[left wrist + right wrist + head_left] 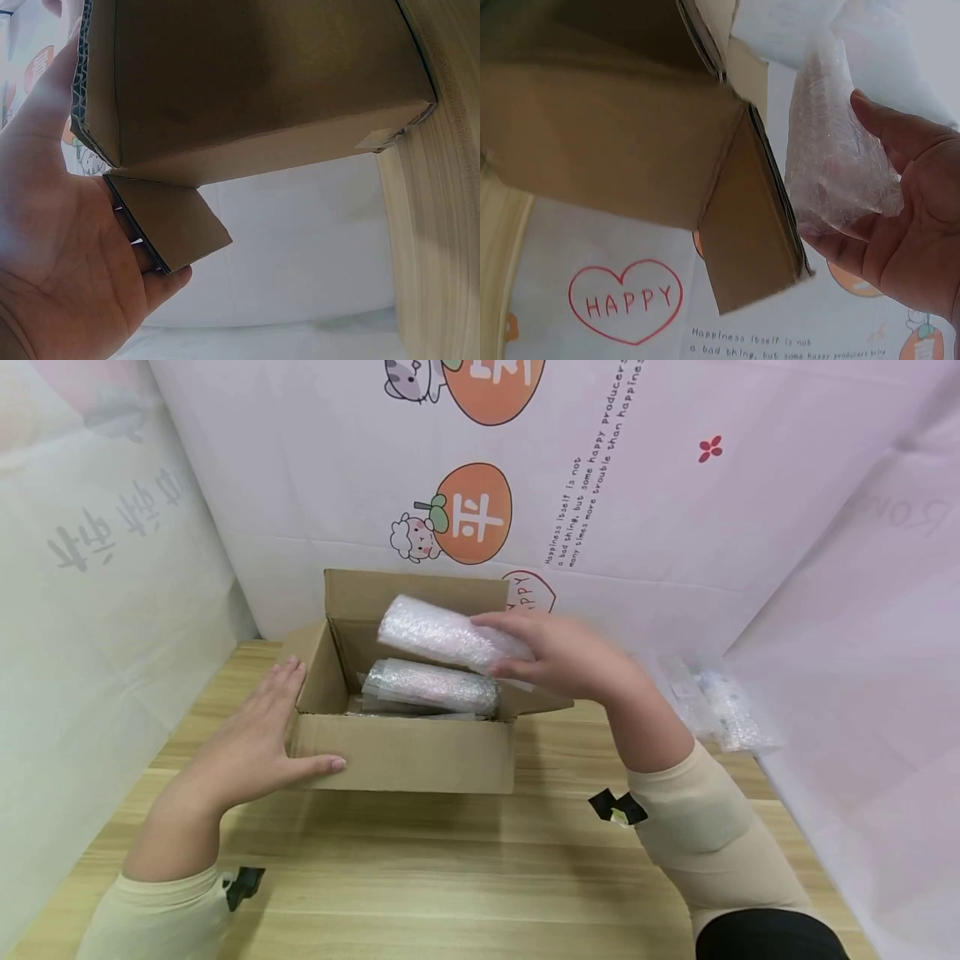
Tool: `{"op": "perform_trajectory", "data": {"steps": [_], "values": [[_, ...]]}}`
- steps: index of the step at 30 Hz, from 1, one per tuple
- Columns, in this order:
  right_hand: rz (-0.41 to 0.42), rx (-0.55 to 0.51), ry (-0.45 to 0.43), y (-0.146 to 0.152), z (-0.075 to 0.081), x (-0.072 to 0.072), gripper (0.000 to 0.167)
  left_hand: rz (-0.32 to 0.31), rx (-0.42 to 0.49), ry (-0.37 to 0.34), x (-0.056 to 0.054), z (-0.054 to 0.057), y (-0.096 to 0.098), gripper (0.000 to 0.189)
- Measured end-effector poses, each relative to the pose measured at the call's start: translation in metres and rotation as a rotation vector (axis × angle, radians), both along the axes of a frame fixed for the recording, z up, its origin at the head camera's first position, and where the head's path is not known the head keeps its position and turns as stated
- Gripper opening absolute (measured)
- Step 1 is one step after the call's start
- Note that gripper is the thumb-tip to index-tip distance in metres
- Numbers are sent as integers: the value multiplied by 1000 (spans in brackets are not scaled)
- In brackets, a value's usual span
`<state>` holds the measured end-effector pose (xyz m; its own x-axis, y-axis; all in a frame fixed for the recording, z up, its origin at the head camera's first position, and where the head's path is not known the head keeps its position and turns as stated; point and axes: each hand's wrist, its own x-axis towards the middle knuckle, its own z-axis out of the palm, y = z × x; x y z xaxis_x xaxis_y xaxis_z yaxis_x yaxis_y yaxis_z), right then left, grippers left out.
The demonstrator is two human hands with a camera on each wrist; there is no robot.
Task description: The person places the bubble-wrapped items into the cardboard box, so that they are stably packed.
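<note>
An open cardboard box (405, 756) stands on the wooden table with its flaps spread. Above its back right part, my right hand (573, 656) grips a roll wrapped in bubble wrap (442, 633) between thumb and fingers; the right wrist view shows the bubble-wrapped roll (832, 150) clear of the right flap. Another bubble-wrapped roll (431, 685) lies inside the box. My left hand (251, 747) rests against the box's left side with fingers extended, the thumb along the front. In the left wrist view its fingers lie behind a side flap (169, 221).
More bubble-wrapped packages (723, 706) lie at the table's right edge, by the wall. White printed cloth (622, 527) rises behind the box and along both sides. Wooden table top (450, 877) stretches in front of the box.
</note>
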<state>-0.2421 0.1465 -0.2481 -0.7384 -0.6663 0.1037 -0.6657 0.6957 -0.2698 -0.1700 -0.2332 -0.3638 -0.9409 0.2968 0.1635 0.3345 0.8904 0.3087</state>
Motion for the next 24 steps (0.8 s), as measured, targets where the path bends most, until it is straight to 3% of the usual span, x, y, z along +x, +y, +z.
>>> {"op": "perform_trajectory", "data": {"steps": [9,16,24], "values": [[139,56,-10,-29,-23,0,58,2,-3,-1,0,0,0,127],[161,87,-47,-41,-40,-2,58,3,1,-2,1,0,0,127],[141,108,-87,-43,-47,-4,59,5,-3,1,0,0,0,127]]}}
